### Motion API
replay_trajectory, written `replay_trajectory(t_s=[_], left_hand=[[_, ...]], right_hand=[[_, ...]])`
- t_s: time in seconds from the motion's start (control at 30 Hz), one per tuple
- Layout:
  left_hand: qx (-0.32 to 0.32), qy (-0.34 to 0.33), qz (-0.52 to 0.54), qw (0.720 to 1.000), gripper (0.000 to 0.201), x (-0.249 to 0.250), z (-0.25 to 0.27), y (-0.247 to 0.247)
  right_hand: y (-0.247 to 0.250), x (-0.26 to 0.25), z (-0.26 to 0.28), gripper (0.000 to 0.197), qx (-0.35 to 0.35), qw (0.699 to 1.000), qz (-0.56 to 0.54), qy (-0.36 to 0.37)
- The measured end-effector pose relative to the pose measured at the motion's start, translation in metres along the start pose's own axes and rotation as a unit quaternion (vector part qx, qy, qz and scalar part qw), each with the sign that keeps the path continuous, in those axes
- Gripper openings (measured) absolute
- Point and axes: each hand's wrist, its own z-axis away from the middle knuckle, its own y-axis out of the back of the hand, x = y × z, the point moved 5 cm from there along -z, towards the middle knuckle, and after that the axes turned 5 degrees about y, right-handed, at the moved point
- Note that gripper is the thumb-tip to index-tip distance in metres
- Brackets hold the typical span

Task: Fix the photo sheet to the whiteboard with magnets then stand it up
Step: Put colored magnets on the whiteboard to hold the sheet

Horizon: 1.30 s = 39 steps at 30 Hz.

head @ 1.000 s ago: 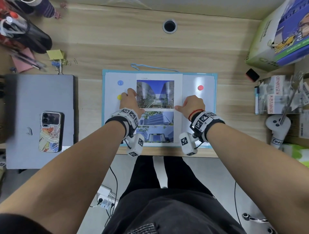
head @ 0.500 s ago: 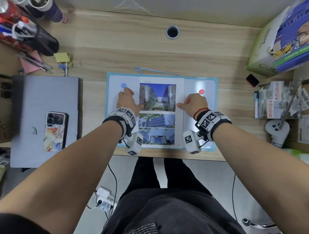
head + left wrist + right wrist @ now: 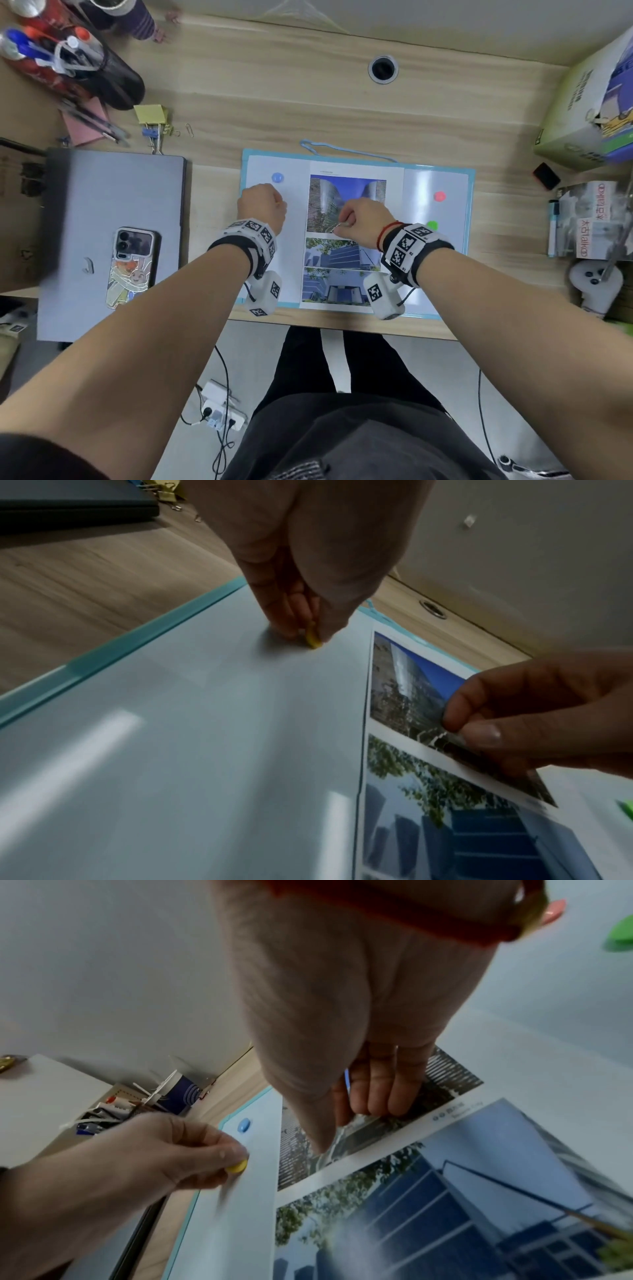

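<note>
Flat on the desk [image 3: 308, 102] near its front edge: the whiteboard [image 3: 438, 178], blue frame, hanging cord at the far edge. Not yet stood up.

Down the middle of the board, front edge to far edge: the photo sheet [image 3: 342, 253], three building pictures. No magnet on the paper anywhere in view, so nothing pins it yet.

On the sheet's upper picture: the right hand [image 3: 363, 222], fingers [image 3: 380, 1093] bent down with tips bunched on the print, thumb alongside. Looks like pressing the paper flat; whether thumb and finger also nip a fold of it, cannot tell.

On the bare left part of the board, just beside the sheet's left edge: the left hand [image 3: 262, 207], thumb and fingertips [image 3: 298, 620] clamped on the yellow magnet [image 3: 237, 1166], which sits low against the white surface, at or just off it.

Farther on, near the far left corner of the board: the blue magnet [image 3: 277, 177], parked on bare board. On the bare right part, clear of the paper: the pink magnet [image 3: 439, 196] and, nearer the front, the green magnet [image 3: 432, 225].

Judged progress: early. Sheet laid out and steadied, first magnet in the fingers. Left to do: yellow onto the paper, others likewise, then tipping the board upright.
</note>
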Motion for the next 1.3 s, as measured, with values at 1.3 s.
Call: replay_trajectory(t_s=[1.3], left_hand=[[-0.016,-0.018,0.205,0.978,0.009,0.069,-0.044,-0.007]], right_hand=[[-0.002,0.006,-0.01,0.023,-0.031,0.999,0.019,0.023]])
